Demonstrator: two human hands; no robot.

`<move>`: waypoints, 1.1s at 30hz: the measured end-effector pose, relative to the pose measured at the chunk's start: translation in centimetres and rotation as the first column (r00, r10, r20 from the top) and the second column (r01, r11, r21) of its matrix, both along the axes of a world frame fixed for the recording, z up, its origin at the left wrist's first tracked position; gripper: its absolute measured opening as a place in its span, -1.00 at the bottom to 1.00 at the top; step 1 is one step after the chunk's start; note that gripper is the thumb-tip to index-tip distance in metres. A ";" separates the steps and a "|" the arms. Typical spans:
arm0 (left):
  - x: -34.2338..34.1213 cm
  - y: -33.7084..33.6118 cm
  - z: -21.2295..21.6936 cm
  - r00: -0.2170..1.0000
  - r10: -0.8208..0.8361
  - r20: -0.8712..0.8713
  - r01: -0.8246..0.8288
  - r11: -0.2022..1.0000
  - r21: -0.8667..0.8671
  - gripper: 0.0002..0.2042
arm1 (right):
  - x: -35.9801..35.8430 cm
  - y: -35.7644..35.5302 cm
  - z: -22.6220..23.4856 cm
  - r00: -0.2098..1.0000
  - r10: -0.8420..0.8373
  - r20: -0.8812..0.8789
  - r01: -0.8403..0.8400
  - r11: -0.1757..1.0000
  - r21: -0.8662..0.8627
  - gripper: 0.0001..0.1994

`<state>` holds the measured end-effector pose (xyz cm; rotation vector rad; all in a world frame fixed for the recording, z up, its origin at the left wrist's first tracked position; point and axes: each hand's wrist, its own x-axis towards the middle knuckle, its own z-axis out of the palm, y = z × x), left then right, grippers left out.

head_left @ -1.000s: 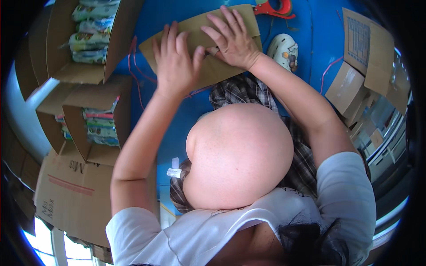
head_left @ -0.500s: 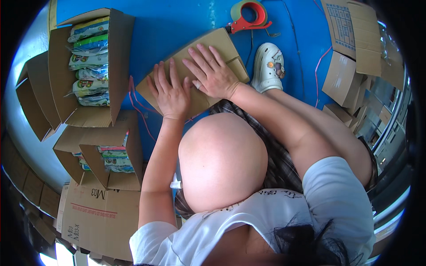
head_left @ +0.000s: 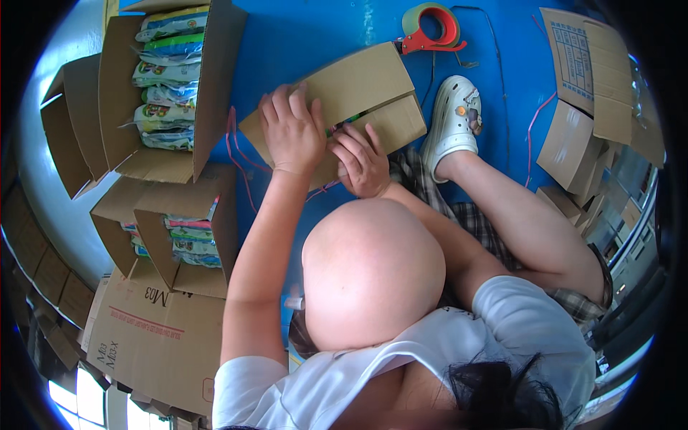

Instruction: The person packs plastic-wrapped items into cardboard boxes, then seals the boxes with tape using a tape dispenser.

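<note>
A brown cardboard carton [head_left: 358, 78] lies in front of me, its top flaps lowered but parted by a narrow gap. Through that gap a bit of coloured contents shows, too small to name. My left hand [head_left: 292, 132] rests on the carton's left part, fingers bent and apart. At the near side, my right hand [head_left: 364, 163] touches the flap beside the gap with its fingers spread; its thumb side is partly hidden. Touching or almost touching the carton's far corner is a red tape dispenser [head_left: 432, 34] with a roll of tan tape.
On the left, an open carton [head_left: 218, 93] holds several plastic packs [head_left: 170, 75]; smaller open cartons [head_left: 188, 276] stand nearer. Flattened cardboard [head_left: 570, 61] and boxes [head_left: 570, 143] are at the right. Pink string [head_left: 231, 143] lies on the blue floor [head_left: 308, 29]. My white clog [head_left: 451, 122] is right of the carton.
My right hand has slid from the carton's top toward its near side, and my left hand's fingers have bent. A gap has opened between the flaps. The whole view has shifted slightly.
</note>
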<state>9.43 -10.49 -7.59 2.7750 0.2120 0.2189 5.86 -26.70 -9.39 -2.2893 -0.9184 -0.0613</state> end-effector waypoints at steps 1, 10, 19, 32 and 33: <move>0.3 0.1 0.5 0.996 0.044 -0.075 -0.051 0.995 -0.090 -0.63 | -0.2 0.6 -0.3 0.994 -0.086 0.064 0.086 0.996 -0.012 -0.72; 1.6 1.0 -1.1 0.980 0.199 -0.029 -0.196 0.978 0.076 -0.67 | 3.9 2.7 -1.2 0.949 -0.199 0.245 0.189 0.980 0.062 -0.89; 2.0 -0.7 -1.2 0.959 0.284 0.002 -0.283 0.954 0.102 -0.60 | 5.8 2.2 -0.2 0.988 -0.058 0.144 0.045 0.995 0.091 -0.84; 2.2 -1.0 -0.9 0.961 0.277 0.025 -0.278 0.959 0.056 -0.57 | 24.2 -11.1 0.1 0.997 0.034 -0.067 -0.075 0.594 -0.801 -0.65; 2.5 -1.1 -0.8 0.963 0.266 0.044 -0.268 0.962 0.044 -0.57 | 25.5 -11.0 0.7 0.983 0.041 -0.176 -0.176 0.453 -0.874 -0.68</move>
